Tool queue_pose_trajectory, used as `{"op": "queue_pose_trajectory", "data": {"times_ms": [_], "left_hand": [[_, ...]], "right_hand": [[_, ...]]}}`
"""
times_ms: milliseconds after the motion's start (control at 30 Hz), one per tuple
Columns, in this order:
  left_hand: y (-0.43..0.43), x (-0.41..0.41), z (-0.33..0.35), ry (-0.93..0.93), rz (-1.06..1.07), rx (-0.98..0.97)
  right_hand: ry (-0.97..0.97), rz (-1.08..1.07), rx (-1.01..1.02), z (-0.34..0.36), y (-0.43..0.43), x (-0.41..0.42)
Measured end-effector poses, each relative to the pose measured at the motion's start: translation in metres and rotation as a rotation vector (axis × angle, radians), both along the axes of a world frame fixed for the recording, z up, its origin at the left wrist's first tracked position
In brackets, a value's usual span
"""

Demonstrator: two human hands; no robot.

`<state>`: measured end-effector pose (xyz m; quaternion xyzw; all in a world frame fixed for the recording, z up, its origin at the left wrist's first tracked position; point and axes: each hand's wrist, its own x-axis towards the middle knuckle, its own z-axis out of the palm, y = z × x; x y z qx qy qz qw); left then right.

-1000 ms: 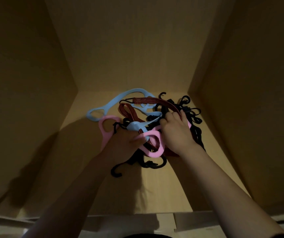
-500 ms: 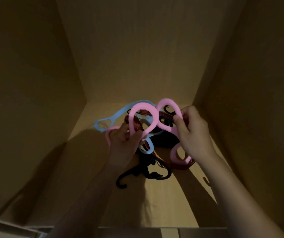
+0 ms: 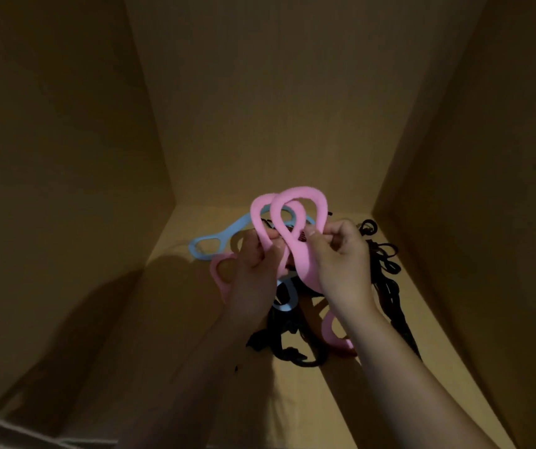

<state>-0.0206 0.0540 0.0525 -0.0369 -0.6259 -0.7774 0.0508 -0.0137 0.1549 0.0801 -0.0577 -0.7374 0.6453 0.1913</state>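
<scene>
Both hands hold a pink stretch band (image 3: pixel 305 196) folded into two overlapping loops, lifted above the pile inside a deep cardboard box. My left hand (image 3: pixel 255 273) pinches the left loop's lower part. My right hand (image 3: pixel 337 257) pinches the right loop between thumb and fingers. The band's two end loops hang lower, one left of my left wrist and one below my right wrist. Under the hands lies a light blue band (image 3: pixel 206 247), partly hidden.
A tangle of black cords with hooks (image 3: pixel 386 280) lies on the box floor (image 3: pixel 195 384) at the right and under my wrists. Tall cardboard walls (image 3: pixel 65 189) close in on the left, back and right. My arms cast shadows on the left floor.
The pink band has come up out of the pile. Its two loops, apart half a second ago, now overlap, and my hands have drawn closer together and higher.
</scene>
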Motion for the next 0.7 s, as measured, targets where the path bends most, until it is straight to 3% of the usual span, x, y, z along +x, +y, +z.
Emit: {"op": "queue_pose_trajectory", "data": {"times_ms": [100,267,400,500,700], "left_hand": [[0.001,0.007,-0.002,-0.043,0.007,0.003],[0.006,0.017,-0.01,-0.121,-0.005,0.07],[0.009,0.016,-0.014,-0.197,0.114,0.229],[0.01,0.023,-0.019,-0.248,0.086,0.172],[0.012,0.015,-0.018,-0.067,0.092,-0.168]], "right_hand": [[-0.064,-0.021,-0.049,-0.011,-0.001,0.0],[-0.118,-0.034,-0.308,-0.02,-0.001,0.005],[-0.154,-0.007,-0.3,-0.027,-0.005,0.01],[-0.157,-0.026,-0.25,-0.03,-0.006,0.011],[-0.116,-0.024,-0.053,-0.036,-0.007,0.011]]}}
